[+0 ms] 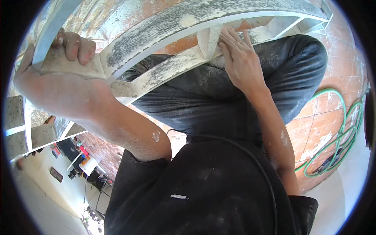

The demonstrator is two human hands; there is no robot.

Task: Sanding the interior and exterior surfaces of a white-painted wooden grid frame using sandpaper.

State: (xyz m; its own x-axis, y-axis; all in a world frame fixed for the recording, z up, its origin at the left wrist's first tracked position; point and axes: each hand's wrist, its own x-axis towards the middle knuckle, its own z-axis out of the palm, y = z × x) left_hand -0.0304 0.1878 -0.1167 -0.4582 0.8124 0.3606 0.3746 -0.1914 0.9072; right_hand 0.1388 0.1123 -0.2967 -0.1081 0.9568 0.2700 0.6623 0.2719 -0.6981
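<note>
**Sanding the railing frame**

Left hand [58, 74] is clenched around a sanding block [68, 64], pressed on the white metal railing [164, 27]. Beyond that grip, right hand [239, 58] lies flat, fingers spread, steadying a crossbar [176, 66]. Next probably calls for firm strokes along the bar.

A floor of reddish-orange tiles [313, 125] fills the right of the frame, lit by bright daylight. A green hose [337, 137] lies coiled on it at right. At lower left, far below, pale ground [43, 196] holds a white bucket [88, 165] and dark clutter.
</note>
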